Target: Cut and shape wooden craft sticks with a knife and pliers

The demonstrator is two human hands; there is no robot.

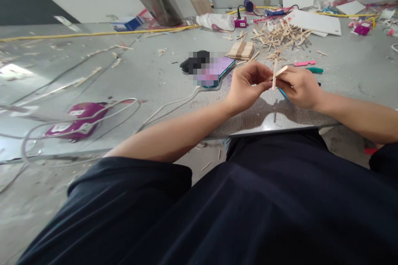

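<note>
Near the table's (174, 91) left edge lies one magenta power bank (79, 118) with a white cable. Toward the middle sits one phone (217, 70), with one flat stack of sticks (241, 49) behind it. Over the near edge, the left hand (247, 89) pinches an upright stick (274, 75) with thumb and fingertips, its long axis vertical. A slanted stick (282, 70) crosses it, pointing up and right, pinched by the right hand (301, 89). That makes two sticks in hand. One loose pile of sticks (280, 35) lies toward the far edge.

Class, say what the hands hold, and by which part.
Two crossed wooden sticks, pinched near their crossing by the fingertips of the left hand and the right hand.
</note>
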